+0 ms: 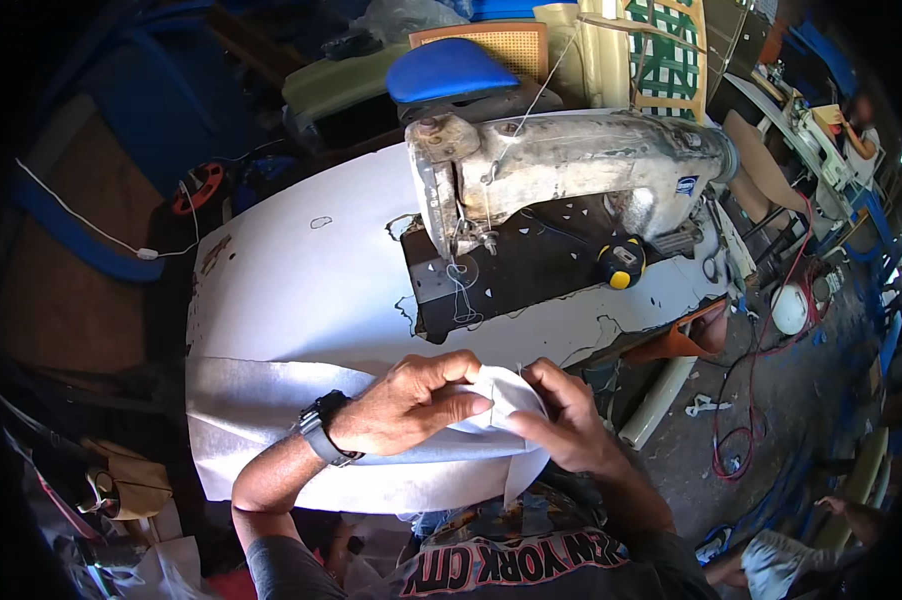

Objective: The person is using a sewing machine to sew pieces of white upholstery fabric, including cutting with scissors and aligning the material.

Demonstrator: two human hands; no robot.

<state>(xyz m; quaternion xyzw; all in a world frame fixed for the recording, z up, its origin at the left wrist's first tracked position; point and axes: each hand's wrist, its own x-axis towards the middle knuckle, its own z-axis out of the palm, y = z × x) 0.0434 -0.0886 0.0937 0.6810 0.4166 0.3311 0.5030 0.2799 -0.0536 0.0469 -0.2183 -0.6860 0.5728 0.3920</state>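
Observation:
Near the front edge of a white table [301, 260], a pale grey-white sheet of fabric [261, 400] spreads across the tabletop and hangs toward my lap. My left hand [406, 400], with a dark watch on its wrist, pinches a folded edge of it between thumb and fingers. Opposite, my right hand [566, 420] grips the same folded piece, thumb and fingertips closed on it. Beyond my hands stands a worn, cream-coloured sewing machine [571, 165]. Loose thread [461, 300] trails from its needle area over the dark bed plate.
A black and yellow tape measure [623, 262] sits on the machine bed, with scissors [711, 268] at its right. Blue and green cushions [451, 70] are stacked behind. Red hose [736, 430] and a white round object [791, 308] lie on the floor. Other people [856, 135] appear at the right.

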